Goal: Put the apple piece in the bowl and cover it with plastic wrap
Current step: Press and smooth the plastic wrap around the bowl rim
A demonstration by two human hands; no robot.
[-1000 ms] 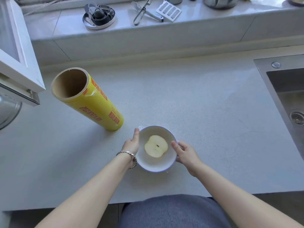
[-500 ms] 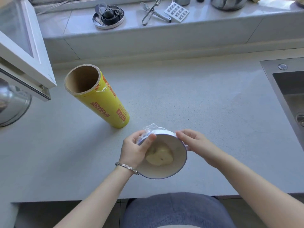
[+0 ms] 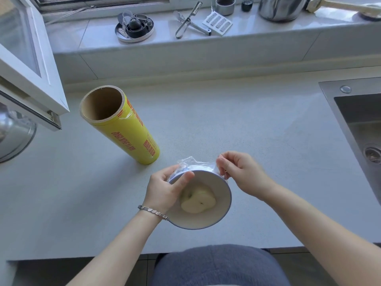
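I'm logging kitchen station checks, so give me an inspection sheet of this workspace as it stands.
Surface: pale speckled counter, dry, no spills seen.
Job's things: white bowl tilted toward the camera, apple piece inside; plastic wrap over the mouth, bunched at the far rim; yellow wrap roll lying on its side.
Clutter: utensils, grater and kettle on the sill.
Hands: left hand grips the bowl's rim; right hand pinches the wrap.
Cables: nothing seen.
Surroundings: sink to the right, open window on the left.

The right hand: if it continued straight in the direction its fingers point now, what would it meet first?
The right hand points leftward, pinching plastic wrap at the far rim of the bowl. It would probably meet the wrap and rim first, then the left hand; depth is uncertain.
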